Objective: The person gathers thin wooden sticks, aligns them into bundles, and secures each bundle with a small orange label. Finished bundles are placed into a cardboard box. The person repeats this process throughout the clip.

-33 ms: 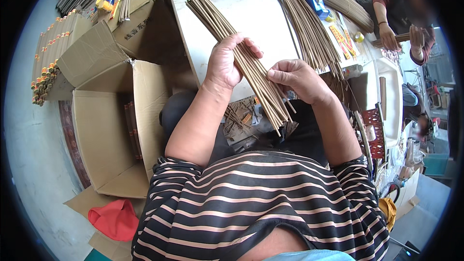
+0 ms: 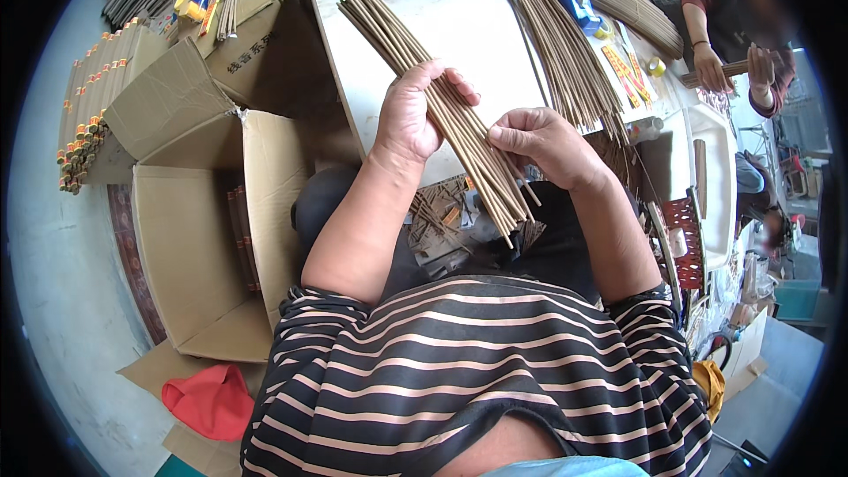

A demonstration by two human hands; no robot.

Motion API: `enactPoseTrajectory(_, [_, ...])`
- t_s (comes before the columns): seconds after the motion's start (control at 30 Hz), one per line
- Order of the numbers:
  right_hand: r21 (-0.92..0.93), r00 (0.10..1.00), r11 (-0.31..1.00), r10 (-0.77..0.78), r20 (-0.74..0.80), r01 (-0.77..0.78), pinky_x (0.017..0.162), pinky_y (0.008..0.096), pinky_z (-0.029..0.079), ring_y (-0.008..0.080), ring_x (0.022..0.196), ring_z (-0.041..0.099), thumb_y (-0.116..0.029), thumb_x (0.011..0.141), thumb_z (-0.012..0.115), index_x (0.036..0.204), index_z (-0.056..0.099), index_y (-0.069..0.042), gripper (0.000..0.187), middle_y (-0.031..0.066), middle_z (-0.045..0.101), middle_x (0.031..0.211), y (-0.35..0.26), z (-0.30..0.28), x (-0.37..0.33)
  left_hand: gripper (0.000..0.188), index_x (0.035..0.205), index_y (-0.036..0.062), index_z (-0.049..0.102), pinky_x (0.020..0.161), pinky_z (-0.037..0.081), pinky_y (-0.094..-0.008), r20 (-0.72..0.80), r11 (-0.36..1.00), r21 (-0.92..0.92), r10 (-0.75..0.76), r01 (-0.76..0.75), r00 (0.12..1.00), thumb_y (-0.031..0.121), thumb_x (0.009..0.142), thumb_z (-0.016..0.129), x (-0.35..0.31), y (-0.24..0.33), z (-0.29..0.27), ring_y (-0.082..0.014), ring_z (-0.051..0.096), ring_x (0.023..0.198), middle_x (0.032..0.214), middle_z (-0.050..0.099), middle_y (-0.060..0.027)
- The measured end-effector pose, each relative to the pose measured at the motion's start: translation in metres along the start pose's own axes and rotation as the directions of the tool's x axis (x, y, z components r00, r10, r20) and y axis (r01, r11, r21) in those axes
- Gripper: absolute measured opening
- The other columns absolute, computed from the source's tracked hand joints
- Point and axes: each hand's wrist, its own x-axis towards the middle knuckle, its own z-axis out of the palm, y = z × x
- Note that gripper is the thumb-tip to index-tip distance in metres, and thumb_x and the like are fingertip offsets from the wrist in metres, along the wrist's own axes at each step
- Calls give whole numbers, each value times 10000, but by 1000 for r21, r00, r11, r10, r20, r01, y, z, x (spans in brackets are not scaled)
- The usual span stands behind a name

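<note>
A loose bundle of long brown incense sticks (image 2: 389,34) slants from the white tabletop down toward my lap, its lower ends uneven. My left hand (image 2: 415,110) is wrapped around the middle of the bundle, thumb on top. At the bundle's right side my right hand (image 2: 543,146) is closed, thumb against the forefinger, touching the sticks lower down; its other fingers are partly hidden. Beyond it, a larger spread of loose incense sticks (image 2: 565,57) lies on the table. Short broken stick pieces (image 2: 433,216) are scattered below, between my knees.
An open cardboard box (image 2: 190,247) with dark bundles inside stands at my left, near stacked wrapped bundles (image 2: 93,97). On the white table (image 2: 358,93) are a blue tape dispenser (image 2: 579,7) and red-yellow labels (image 2: 625,75). Another person's hands (image 2: 711,66) hold sticks at the far right.
</note>
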Motion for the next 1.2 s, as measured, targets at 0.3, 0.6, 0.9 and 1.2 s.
enactPoseTrajectory(0.3, [-82,995,993,-85,-57,80,665,228,466,97,733,559,-351,853,619,973,620,20,390,46,609,821,8,-6,-9,162,746,32,526,690,464,-342,15,988,75,134,-135,991,160,838,564,-7,12,8,-194,523,682,696,535,-72])
enactPoseTrajectory(0.6, [-456,842,786,-524,-132,418,676,374,467,301,754,595,-143,756,680,1051,470,21,397,196,577,834,2,40,11,68,841,11,497,585,481,-305,123,671,531,544,-518,830,2,821,562,-27,8,78,-172,542,595,666,534,-84])
enactPoseTrajectory(0.9, [-333,682,709,-699,-214,622,725,385,474,337,817,591,-109,730,648,1139,472,-21,454,199,577,883,2,28,54,203,955,1,521,671,490,-230,206,435,730,595,-527,777,-23,780,621,-5,12,102,-85,553,718,818,553,-25])
enactPoseTrajectory(1.2, [-234,578,602,-799,-169,764,688,373,473,341,780,583,-98,764,647,995,489,-23,290,189,574,862,5,18,67,252,985,2,493,691,462,-206,319,297,732,646,-613,693,35,800,661,0,3,118,-58,526,736,827,552,-6])
